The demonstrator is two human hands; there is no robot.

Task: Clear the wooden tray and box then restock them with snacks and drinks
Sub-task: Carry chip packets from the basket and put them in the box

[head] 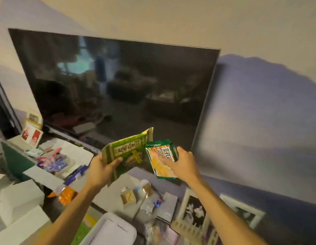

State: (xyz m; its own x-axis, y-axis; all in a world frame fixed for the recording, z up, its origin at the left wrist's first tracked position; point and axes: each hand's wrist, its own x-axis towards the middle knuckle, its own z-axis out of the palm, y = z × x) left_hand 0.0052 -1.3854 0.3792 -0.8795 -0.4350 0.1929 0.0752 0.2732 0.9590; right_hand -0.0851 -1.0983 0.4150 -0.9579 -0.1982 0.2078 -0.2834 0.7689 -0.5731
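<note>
My left hand [100,171] grips a large light-green snack bag [129,152] by its lower left corner, thumb across the front. My right hand [183,163] holds a smaller dark-green and yellow snack bag [160,160] by its right edge, index finger pointing along its face. Both bags are raised in front of the lower edge of the television. No wooden tray or wooden box can be told apart in the blurred clutter below.
A large dark television [118,85] fills the wall ahead. Below lie an open cardboard box [17,160] with small packets, an orange snack bag [67,195], white boxes [17,200], a white container [114,228], and framed pictures [194,211] at the right.
</note>
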